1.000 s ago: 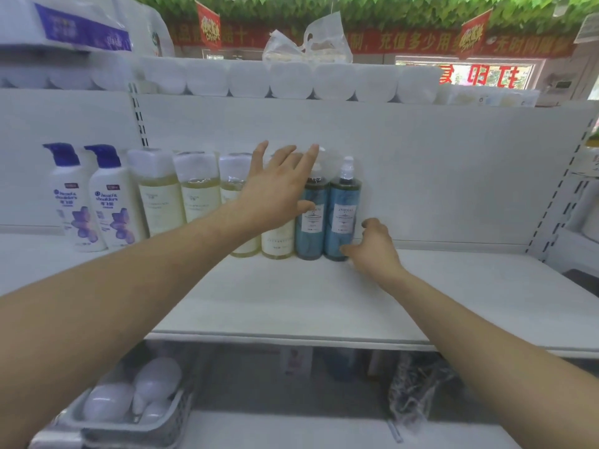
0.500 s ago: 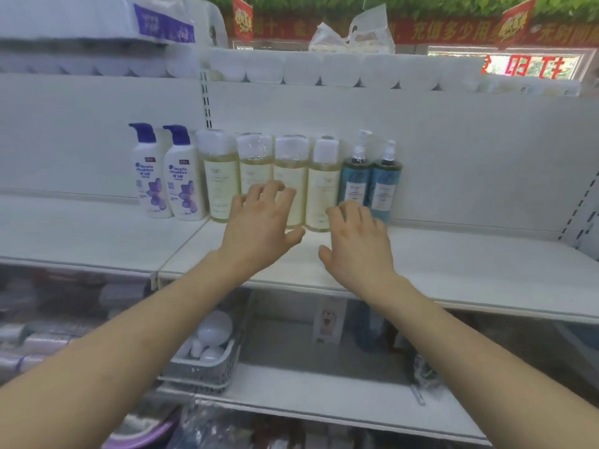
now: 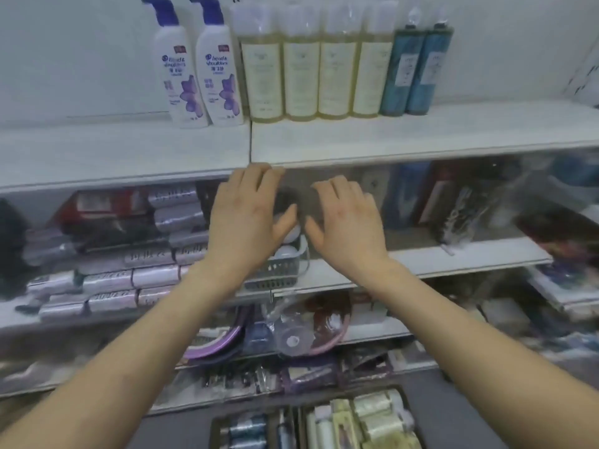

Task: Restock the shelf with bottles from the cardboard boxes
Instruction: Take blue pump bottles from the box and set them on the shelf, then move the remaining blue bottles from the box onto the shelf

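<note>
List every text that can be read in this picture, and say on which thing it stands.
"head & shoulders": left white pump bottle.
"head & shoulders": right white pump bottle.
Too blurred to read: labels of the yellow bottles, the blue bottles, the wrapped packs.

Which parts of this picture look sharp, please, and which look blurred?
Head view: white pump bottles with purple flowers and pale yellow clear bottles on the white top shelf are fairly sharp; head view: silvery packets on lower shelves and boxed bottles at the bottom edge are smeared; head view: light is soft and even.
</note>
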